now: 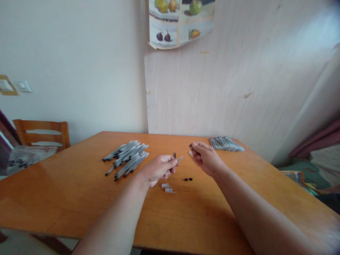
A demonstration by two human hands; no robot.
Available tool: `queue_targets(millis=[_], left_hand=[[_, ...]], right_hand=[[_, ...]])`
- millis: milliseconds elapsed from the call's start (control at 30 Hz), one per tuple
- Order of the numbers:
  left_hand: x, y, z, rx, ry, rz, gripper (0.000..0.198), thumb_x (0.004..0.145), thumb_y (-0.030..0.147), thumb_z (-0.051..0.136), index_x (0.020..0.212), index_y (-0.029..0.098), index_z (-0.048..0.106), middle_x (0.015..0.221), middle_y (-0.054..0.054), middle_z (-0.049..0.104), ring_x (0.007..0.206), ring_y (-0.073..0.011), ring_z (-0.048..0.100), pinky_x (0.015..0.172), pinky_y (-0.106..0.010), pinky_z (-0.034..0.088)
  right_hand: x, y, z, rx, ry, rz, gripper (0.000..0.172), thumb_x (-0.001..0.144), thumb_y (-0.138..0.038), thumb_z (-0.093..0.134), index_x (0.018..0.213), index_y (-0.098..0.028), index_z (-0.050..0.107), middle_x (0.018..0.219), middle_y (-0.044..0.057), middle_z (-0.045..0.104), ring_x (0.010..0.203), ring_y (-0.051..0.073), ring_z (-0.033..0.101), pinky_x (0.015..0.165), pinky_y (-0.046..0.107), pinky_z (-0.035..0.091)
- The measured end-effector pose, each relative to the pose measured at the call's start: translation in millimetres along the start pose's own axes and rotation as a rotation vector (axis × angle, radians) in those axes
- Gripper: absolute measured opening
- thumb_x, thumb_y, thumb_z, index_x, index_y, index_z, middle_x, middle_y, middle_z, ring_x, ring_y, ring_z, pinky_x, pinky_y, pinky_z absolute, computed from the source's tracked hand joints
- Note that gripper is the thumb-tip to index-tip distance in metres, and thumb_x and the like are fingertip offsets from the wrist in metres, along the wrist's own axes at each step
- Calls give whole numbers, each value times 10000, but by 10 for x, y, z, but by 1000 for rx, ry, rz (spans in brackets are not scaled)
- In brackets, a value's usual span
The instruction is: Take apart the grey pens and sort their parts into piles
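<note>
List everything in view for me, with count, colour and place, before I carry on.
Table: one, orange-brown, centre
Loose pens: many, grey with black ends, table's left
Bundled pens: many, grey, table's far right
Small black pieces: two, black, between the forearms
Dark piece: one, black, beyond the left hand
Clear pieces: two, whitish, near side
Pointed piece: one, pale, in left fingers
Pale piece: one, whitish, at right fingers
Chair: one, brown, left
Plastic bag: one, translucent, left
Wall plates: two, whitish, left wall
Fruit picture: one, multicoloured, top
Purple fabric: right edge
Hands: two, bare, centre
</note>
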State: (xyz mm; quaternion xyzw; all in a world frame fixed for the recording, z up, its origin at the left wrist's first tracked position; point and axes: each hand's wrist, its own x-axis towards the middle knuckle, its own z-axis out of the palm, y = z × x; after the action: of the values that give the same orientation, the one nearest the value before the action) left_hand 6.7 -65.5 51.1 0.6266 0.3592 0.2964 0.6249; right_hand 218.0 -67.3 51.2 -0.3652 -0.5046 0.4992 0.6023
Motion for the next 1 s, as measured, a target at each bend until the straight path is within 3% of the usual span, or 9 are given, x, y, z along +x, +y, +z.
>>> queue_targets(millis=[133, 500, 733, 867, 1000], left_hand=[[66, -62, -35, -76, 25, -12, 279, 811, 418, 618, 848, 152, 544, 667, 33, 508, 425, -23, 319, 397, -174, 157], [217, -227, -239, -188, 232, 39, 180, 831, 320, 596, 832, 149, 539, 690, 12, 530, 437, -29, 374, 381, -156, 200], [221, -223, -247, -216, 280, 62, 176, 816, 310, 611, 812, 147, 545, 675, 1, 544, 446, -40, 397, 380, -156, 219], [243, -246, -269, -220, 318, 74, 189, 803, 316, 630, 797, 148, 544, 673, -6, 550, 459, -48, 413, 385, -156, 231], [267, -270, -291, -219, 347, 78, 182, 797, 312, 634, 802, 152, 547, 683, -10, 562, 456, -48, 414, 382, -155, 225]], right_hand=[[95, -92, -281, -12, 149, -75, 302, 720, -441, 720, 791, -181, 584, 603, -38, 445, 454, 48, 279, 399, 216, 173], [33, 115, -284, -559, -153, 266, 101, 672, -204, 666, 730, -155, 599, 611, 13, 590, 540, 110, 536, 500, 231, 426], [106, 200, -420, -675, -74, 262, 90, 691, -204, 649, 732, -153, 587, 601, 21, 601, 529, 112, 545, 530, 239, 444], [77, 145, -358, -778, -48, 211, 99, 722, -243, 641, 759, -154, 616, 584, 0, 566, 501, 88, 488, 483, 210, 382], [-27, 112, -122, -737, -231, 183, 88, 728, -228, 621, 778, -157, 609, 618, -2, 586, 525, 100, 529, 512, 222, 418]])
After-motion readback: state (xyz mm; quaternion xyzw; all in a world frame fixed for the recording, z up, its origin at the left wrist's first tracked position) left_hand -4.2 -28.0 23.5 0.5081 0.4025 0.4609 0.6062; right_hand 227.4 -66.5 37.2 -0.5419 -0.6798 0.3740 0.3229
